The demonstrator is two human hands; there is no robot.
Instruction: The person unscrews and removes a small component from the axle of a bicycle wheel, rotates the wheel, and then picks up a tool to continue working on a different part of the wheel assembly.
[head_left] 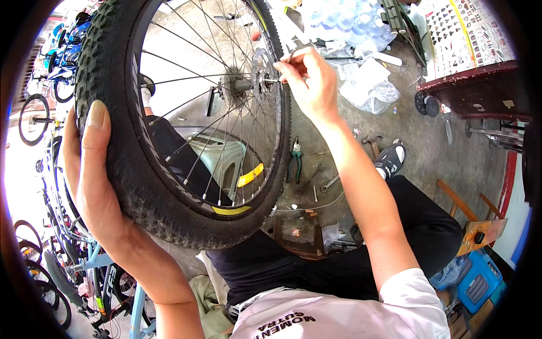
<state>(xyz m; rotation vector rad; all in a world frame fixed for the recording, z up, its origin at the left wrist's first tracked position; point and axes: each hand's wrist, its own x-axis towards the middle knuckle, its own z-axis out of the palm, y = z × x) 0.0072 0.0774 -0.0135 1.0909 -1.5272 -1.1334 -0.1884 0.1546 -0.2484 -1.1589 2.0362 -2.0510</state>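
Note:
A bicycle wheel (113,152) with a knobby black tire stands tilted in front of me, above my lap. My left hand (93,169) grips the tire at its left side, thumb over the tread. A disc brake rotor (261,70) sits on the right face of the hub (234,85). At the rotor my right hand (307,76) is closed, fingers pinched on a thin metal rod (272,81) that points toward the hub. Whether the rod is a tool or a hub part, I cannot tell. A yellow reflector (250,175) is fixed among the spokes.
Green-handled pliers (295,161), a wrench (330,182) and small parts lie on the concrete floor. Plastic bags (370,85) and packed bottles (344,22) are beyond. Several bicycles (68,248) stand at left; a dark red table (474,90) and blue case (479,282) are at right.

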